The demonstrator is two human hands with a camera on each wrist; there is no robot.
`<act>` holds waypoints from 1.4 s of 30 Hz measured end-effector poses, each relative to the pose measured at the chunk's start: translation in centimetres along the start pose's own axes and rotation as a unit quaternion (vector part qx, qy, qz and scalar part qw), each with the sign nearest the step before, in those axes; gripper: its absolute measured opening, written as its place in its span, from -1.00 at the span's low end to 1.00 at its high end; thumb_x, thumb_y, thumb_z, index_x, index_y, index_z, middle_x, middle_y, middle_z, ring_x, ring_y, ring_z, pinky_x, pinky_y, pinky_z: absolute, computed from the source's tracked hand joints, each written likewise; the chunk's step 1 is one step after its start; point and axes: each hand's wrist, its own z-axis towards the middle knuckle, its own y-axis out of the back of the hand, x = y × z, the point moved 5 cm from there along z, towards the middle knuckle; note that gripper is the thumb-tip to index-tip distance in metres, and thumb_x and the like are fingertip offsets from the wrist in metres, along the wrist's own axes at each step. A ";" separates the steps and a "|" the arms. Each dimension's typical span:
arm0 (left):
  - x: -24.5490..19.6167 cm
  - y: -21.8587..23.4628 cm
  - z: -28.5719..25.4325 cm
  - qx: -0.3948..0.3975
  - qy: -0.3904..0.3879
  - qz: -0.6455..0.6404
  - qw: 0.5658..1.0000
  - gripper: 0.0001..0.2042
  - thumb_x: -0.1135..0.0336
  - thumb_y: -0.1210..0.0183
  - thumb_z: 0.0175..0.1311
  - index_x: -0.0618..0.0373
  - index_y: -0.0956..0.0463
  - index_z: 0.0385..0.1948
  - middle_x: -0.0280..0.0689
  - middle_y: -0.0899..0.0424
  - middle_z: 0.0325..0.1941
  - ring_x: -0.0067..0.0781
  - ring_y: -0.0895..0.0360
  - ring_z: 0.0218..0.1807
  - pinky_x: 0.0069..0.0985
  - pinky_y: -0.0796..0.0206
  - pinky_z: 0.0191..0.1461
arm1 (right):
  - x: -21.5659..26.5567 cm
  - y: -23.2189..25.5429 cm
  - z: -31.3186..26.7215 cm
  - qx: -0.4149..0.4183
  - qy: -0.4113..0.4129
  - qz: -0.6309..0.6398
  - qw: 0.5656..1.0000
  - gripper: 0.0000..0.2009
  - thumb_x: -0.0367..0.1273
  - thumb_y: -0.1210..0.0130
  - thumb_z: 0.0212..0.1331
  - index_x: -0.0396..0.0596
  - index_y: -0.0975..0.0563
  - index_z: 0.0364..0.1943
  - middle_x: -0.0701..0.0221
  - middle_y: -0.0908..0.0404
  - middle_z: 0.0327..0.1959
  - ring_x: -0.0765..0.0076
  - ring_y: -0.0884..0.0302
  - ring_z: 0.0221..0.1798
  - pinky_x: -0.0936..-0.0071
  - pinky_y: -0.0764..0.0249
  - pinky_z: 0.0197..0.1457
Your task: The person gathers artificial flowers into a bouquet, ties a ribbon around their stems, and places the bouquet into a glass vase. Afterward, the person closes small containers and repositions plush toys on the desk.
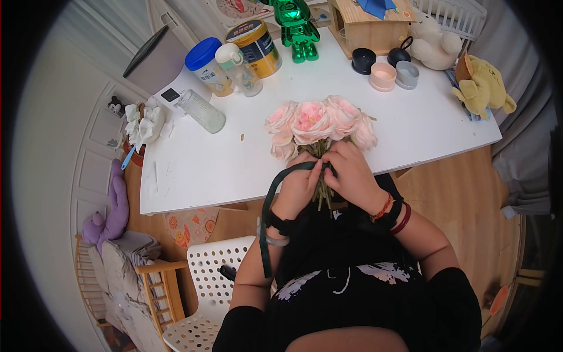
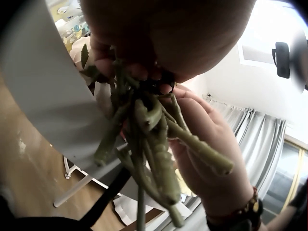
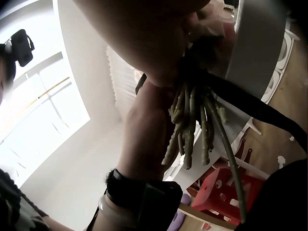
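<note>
Our grip is clamped at the neck of the bouquet (image 1: 311, 122): the left hand (image 1: 299, 185) curls round the stems (image 1: 323, 196), its thumb against the dark green ribbon (image 1: 265, 226), while the right hand (image 1: 353, 176) pinches the ribbon close by, though our fingers hide exactly how much of it. The bouquet's long axis runs away from us, blooms beyond our fingers over the tabletop (image 1: 187, 182), cut ends toward our body. The ribbon crosses that axis at the neck, and its long tail leaves on the left side of the bouquet, draping over the left wrist and hanging by the forearm. So the left hand is nearer the loose tail; the right would have to reach across the stems for it. Left of and beyond the bouquet lies a clear glass (image 1: 202, 111); straight beyond it stands a shiny green figure (image 1: 296, 29).
</note>
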 end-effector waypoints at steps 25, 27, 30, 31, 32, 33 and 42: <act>0.4 -0.4 -0.2 -0.076 0.088 -0.035 0.993 -0.81 0.36 0.04 0.35 0.31 -0.42 -0.40 -0.01 -0.46 -0.50 0.00 -0.41 -0.45 -0.31 -0.22 -0.38 | -1.0 -0.3 0.0 0.011 -0.076 0.090 0.993 -0.88 -0.50 -0.13 -0.16 -0.21 -0.51 -0.46 0.22 -0.43 -0.42 0.04 -0.42 -0.26 0.25 -0.38 -0.16; 0.7 -0.6 -0.2 -0.066 0.090 -0.036 0.993 -0.80 0.34 0.03 0.35 0.30 -0.42 -0.41 0.00 -0.45 -0.54 0.00 -0.40 -0.47 -0.30 -0.22 -0.39 | -1.0 -0.3 0.0 0.009 -0.077 0.083 0.994 -0.87 -0.50 -0.13 -0.17 -0.20 -0.51 -0.45 0.23 -0.42 -0.41 0.05 -0.42 -0.26 0.25 -0.38 -0.16; 1.1 -0.6 -0.3 -0.070 0.102 -0.026 0.992 -0.77 0.31 0.02 0.35 0.30 -0.41 -0.44 -0.01 -0.44 -0.55 -0.01 -0.40 -0.48 -0.30 -0.20 -0.40 | -0.7 -0.1 0.1 -0.001 -0.057 0.057 0.997 -0.84 -0.49 -0.15 -0.19 -0.19 -0.50 -0.44 0.24 -0.41 -0.40 0.06 -0.41 -0.25 0.26 -0.37 -0.16; 1.2 -0.5 -0.3 -0.082 0.109 -0.022 0.990 -0.76 0.30 0.01 0.34 0.30 -0.41 -0.46 -0.01 -0.43 -0.57 -0.03 -0.38 -0.50 -0.31 -0.19 -0.42 | -0.4 0.0 0.1 -0.008 -0.036 0.039 0.999 -0.83 -0.48 -0.16 -0.20 -0.18 -0.50 -0.43 0.25 -0.41 -0.39 0.06 -0.41 -0.24 0.25 -0.36 -0.15; 1.3 -0.4 -0.3 -0.094 0.116 -0.018 0.989 -0.75 0.29 0.00 0.34 0.31 -0.40 -0.48 -0.02 -0.43 -0.58 -0.05 -0.37 -0.52 -0.31 -0.18 -0.43 | -0.4 0.0 0.1 -0.008 -0.036 0.039 0.999 -0.83 -0.48 -0.16 -0.20 -0.18 -0.50 -0.43 0.25 -0.41 -0.39 0.06 -0.41 -0.24 0.25 -0.36 -0.15; 1.3 -0.4 -0.3 -0.094 0.116 -0.018 0.989 -0.75 0.29 0.00 0.34 0.31 -0.40 -0.48 -0.02 -0.43 -0.58 -0.05 -0.37 -0.52 -0.31 -0.18 -0.43 | -0.4 -0.1 0.1 -0.004 -0.034 0.035 0.999 -0.82 -0.48 -0.17 -0.21 -0.18 -0.50 -0.42 0.25 -0.41 -0.38 0.07 -0.41 -0.23 0.25 -0.36 -0.14; 2.6 -0.8 -0.4 -0.082 0.188 -0.062 0.977 -0.67 0.21 -0.03 0.33 0.32 -0.36 -0.55 -0.05 -0.39 -0.63 -0.12 -0.31 -0.58 -0.32 -0.16 -0.47 | -0.3 -0.8 0.4 0.008 -0.038 0.013 0.999 -0.85 -0.48 -0.12 -0.21 -0.21 -0.47 -0.48 0.23 -0.41 -0.37 0.04 -0.39 -0.22 0.24 -0.34 -0.11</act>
